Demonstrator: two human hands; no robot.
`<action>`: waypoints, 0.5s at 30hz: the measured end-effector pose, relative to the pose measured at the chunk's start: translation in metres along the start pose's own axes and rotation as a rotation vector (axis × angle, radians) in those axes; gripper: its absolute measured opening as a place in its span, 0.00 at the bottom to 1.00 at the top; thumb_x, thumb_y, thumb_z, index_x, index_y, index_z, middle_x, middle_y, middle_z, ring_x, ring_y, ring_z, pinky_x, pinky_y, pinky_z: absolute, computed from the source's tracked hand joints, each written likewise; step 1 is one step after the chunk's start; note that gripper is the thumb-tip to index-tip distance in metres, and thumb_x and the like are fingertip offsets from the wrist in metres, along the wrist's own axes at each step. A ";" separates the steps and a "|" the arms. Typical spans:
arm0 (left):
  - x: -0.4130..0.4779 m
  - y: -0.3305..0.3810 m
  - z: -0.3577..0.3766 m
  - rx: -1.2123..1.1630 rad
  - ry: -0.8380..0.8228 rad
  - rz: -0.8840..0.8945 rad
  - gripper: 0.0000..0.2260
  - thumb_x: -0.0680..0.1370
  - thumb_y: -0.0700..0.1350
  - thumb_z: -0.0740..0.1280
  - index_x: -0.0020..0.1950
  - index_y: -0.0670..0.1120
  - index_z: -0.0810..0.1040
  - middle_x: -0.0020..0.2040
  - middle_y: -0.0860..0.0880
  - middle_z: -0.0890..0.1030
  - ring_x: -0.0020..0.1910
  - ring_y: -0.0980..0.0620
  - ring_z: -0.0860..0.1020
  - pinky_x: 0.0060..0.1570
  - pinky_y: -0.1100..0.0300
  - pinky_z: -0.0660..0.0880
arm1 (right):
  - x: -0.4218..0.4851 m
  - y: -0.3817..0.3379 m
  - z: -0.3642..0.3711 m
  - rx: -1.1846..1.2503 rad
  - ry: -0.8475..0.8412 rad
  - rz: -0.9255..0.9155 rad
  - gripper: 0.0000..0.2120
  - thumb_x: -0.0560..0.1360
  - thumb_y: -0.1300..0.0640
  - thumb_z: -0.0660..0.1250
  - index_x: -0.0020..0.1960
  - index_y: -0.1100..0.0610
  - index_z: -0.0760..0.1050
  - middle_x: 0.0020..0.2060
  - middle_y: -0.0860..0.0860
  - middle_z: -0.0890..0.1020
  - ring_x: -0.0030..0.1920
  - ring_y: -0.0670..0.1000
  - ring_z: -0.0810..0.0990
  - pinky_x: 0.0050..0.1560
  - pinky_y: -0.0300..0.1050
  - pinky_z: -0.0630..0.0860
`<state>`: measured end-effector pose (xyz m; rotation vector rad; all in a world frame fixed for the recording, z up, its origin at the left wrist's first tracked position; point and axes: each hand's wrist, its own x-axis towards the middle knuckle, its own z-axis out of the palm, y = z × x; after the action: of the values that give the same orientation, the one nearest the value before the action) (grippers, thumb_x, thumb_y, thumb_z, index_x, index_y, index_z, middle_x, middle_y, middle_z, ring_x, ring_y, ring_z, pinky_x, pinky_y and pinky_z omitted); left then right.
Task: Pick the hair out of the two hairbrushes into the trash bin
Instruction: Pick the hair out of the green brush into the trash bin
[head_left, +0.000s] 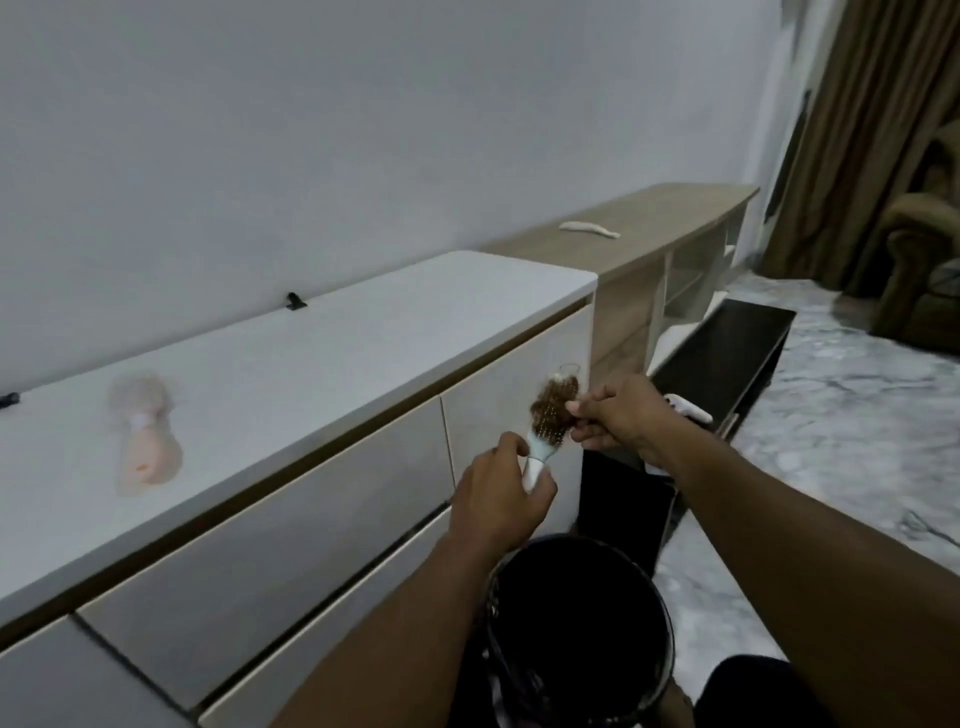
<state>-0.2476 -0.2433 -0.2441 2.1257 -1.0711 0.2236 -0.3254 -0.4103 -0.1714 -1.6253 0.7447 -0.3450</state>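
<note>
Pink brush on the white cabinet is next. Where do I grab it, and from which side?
I'd grip the pink brush by its bare handle, the end nearer the cabinet front, coming down from above. It lies flat with its hair-filled head toward the wall, leaving the handle free.

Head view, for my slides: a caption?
Left hand holds a white hairbrush by the black trash bin; right hand pinches its brown hair.

A pale-blue hairbrush (545, 431), clogged with brown hair (553, 402), is held tilted above the black trash bin (587, 613). A pink hairbrush (148, 447), blurred, is laid flat well apart to the left.
</note>
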 end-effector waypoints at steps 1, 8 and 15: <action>-0.010 -0.003 0.014 -0.011 -0.032 -0.018 0.16 0.74 0.58 0.65 0.56 0.51 0.76 0.40 0.47 0.83 0.41 0.46 0.80 0.38 0.55 0.72 | 0.000 0.020 -0.003 -0.001 0.009 0.027 0.05 0.79 0.63 0.70 0.48 0.62 0.74 0.34 0.58 0.80 0.30 0.50 0.83 0.30 0.41 0.81; -0.066 -0.040 0.097 -0.055 -0.272 -0.109 0.12 0.75 0.56 0.64 0.41 0.48 0.74 0.34 0.50 0.77 0.36 0.45 0.78 0.34 0.55 0.70 | 0.011 0.137 0.004 0.009 0.015 0.200 0.10 0.82 0.64 0.64 0.42 0.63 0.72 0.38 0.60 0.79 0.36 0.55 0.82 0.36 0.47 0.85; -0.099 -0.108 0.160 -0.036 -0.467 -0.172 0.12 0.77 0.56 0.65 0.41 0.51 0.67 0.33 0.46 0.78 0.33 0.42 0.78 0.31 0.55 0.68 | 0.034 0.243 0.029 0.204 -0.029 0.372 0.06 0.84 0.62 0.62 0.53 0.66 0.73 0.51 0.66 0.79 0.44 0.59 0.85 0.51 0.54 0.83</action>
<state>-0.2549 -0.2484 -0.4612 2.2791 -1.1252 -0.3898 -0.3487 -0.4191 -0.4172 -1.2668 0.9380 -0.1237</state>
